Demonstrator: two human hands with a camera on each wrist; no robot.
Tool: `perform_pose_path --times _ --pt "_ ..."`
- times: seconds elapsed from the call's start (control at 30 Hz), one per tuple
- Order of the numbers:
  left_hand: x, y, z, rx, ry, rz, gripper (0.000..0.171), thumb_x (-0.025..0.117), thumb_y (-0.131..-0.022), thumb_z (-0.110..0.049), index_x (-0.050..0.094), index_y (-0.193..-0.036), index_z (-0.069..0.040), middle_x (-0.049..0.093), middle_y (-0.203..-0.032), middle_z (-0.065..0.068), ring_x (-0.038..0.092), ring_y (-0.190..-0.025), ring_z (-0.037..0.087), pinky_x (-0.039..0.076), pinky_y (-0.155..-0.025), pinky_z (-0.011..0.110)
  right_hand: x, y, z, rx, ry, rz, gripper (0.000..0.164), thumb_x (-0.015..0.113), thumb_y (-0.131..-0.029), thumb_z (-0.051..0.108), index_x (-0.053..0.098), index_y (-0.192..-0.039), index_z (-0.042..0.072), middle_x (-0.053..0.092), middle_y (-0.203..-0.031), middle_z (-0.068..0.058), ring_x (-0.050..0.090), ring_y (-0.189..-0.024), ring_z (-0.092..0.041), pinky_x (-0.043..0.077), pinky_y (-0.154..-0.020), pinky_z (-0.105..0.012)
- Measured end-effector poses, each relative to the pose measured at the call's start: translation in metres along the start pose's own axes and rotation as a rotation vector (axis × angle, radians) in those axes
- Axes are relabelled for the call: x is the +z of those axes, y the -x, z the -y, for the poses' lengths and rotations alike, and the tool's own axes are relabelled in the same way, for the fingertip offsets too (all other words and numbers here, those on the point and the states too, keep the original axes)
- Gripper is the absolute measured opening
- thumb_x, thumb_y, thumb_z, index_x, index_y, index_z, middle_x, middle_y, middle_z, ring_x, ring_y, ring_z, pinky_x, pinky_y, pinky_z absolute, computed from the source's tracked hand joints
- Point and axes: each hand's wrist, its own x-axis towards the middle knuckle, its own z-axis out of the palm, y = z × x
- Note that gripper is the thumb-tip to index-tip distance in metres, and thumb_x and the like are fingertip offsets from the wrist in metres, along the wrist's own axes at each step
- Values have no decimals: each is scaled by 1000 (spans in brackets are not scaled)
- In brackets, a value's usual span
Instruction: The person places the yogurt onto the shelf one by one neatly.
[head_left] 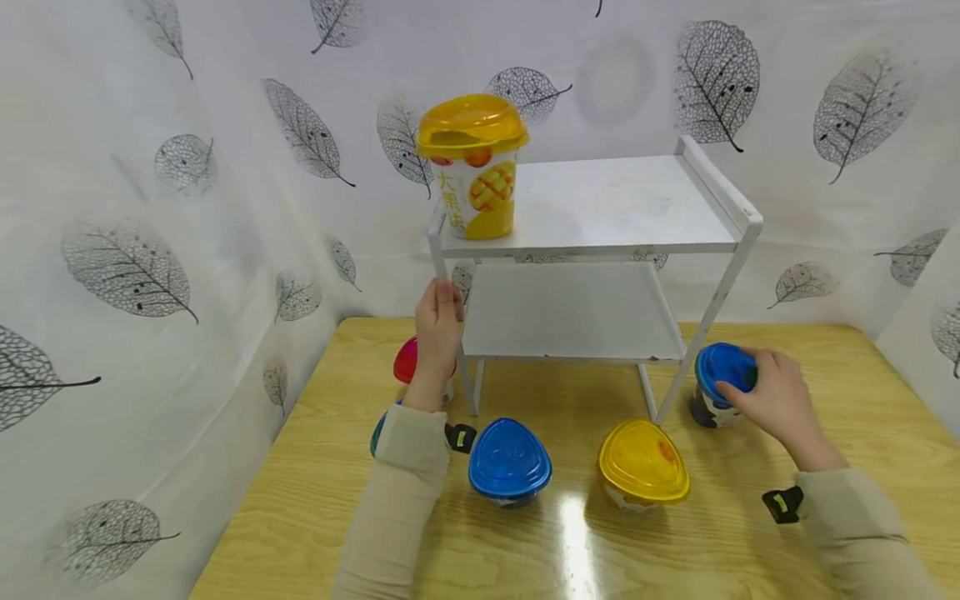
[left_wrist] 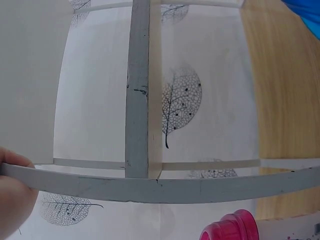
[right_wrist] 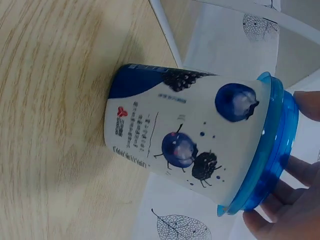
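Observation:
My left hand (head_left: 438,321) grips the left upright of a white two-tier shelf (head_left: 592,204), just below its top board. In the left wrist view, the thumb and fingers (left_wrist: 15,192) wrap round the shelf's painted bar (left_wrist: 215,191). At the right of the shelf, my right hand (head_left: 776,400) holds a yogurt cup (head_left: 716,408) by its blue lid. Seen from the right wrist, this cup (right_wrist: 185,135) has printed blueberries on its side, and the fingertips (right_wrist: 257,222) curl over the lid's rim. Its base is close to the tabletop.
A yellow-lidded mango cup (head_left: 480,183) stands on the shelf's top left. In front of the shelf are a blue-lidded cup (head_left: 510,462) and a yellow-lidded cup (head_left: 643,462). A red-lidded cup (head_left: 406,360) and another blue-green lid (head_left: 377,432) are partly hidden behind my left arm.

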Motion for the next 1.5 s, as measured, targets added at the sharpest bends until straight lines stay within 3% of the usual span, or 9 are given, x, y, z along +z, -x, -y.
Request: perform_pose_path --times 0.17,0.33,0.57,0.7,0.97,1.13,1.23,1.33,1.5 --pt "0 0 3 -18 2 -6 33 30 -94 -27 41 -77 -2 33 -59 4 32 -51 11 26 -48 22 -1 0 -1 2 -57 1 59 61 -80 16 33 -121 -16 31 -116 -39 28 -103 -54 28 -77 -65" --pt "0 0 2 -12 1 -5 33 29 -95 -24 41 -77 1 34 -60 5 33 -53 12 27 -49 22 4 1 0 104 14 -96 69 58 -82 38 36 -120 -15 31 -115 -39 26 -103 -55 22 -77 -63" --pt "1 2 -8 -28 3 0 29 28 -96 -13 40 -77 6 35 -61 8 33 -55 19 27 -50 21 7 3 3 227 102 -43 85 55 -78 55 35 -118 -18 28 -108 -42 26 -95 -53 25 -64 -58" --pt "2 5 -24 -31 -17 4 28 27 -97 -10 40 -77 6 35 -61 9 33 -56 25 28 -51 20 6 3 2 236 79 -26 85 55 -78 54 34 -120 -16 27 -110 -42 25 -97 -54 25 -64 -59" --pt "2 5 -29 -9 -32 -2 29 28 -97 -9 40 -78 9 35 -60 11 34 -54 18 28 -51 21 0 -2 0 173 -69 88 78 60 -82 36 23 -127 -17 24 -119 -43 26 -103 -57 27 -74 -68" --pt "1 4 -25 -18 -27 -8 30 27 -96 -11 40 -78 9 35 -61 12 34 -56 24 28 -51 21 -3 -3 1 163 -202 170 74 55 -86 24 12 -132 -15 17 -125 -43 23 -108 -59 24 -82 -67" --pt "0 2 -14 -19 -29 -11 29 27 -96 -11 40 -78 8 36 -61 11 34 -56 25 28 -52 21 -2 0 2 210 -285 100 69 50 -89 22 11 -133 -12 14 -129 -41 18 -113 -57 21 -84 -66" --pt "0 0 -3 -16 -26 -7 30 28 -96 -14 41 -78 6 36 -61 10 34 -57 25 29 -52 22 2 3 4 226 -342 -53 63 49 -89 21 17 -132 -12 18 -128 -38 19 -115 -54 22 -86 -63" --pt "0 -1 1 2 -31 -7 35 29 -94 -26 42 -78 2 37 -61 5 35 -57 21 29 -52 22 13 4 0 216 -320 -181 69 56 -86 30 24 -130 -11 24 -125 -34 24 -110 -48 24 -85 -58"
